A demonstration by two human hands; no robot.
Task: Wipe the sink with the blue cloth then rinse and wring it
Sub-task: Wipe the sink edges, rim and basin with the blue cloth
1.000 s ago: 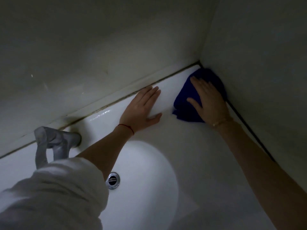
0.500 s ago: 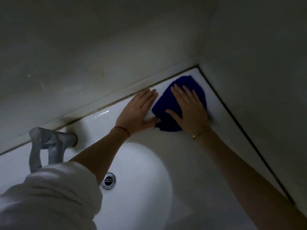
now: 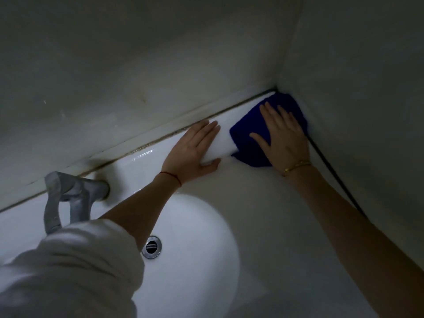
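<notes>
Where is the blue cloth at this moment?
In the head view the blue cloth lies upper right, in the sink ledge's back corner where the walls meet, under the flat right hand.

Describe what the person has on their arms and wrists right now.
The left hand has a thin red string around its wrist, and a bulky white sleeve is pushed up that arm. The right hand has a slim gold bracelet at the wrist; that forearm is bare.

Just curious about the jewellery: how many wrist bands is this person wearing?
2. A red string circles the left wrist, near the basin; a gold bracelet sits on the right wrist, just behind the blue cloth. The sleeve could hide more.
</notes>
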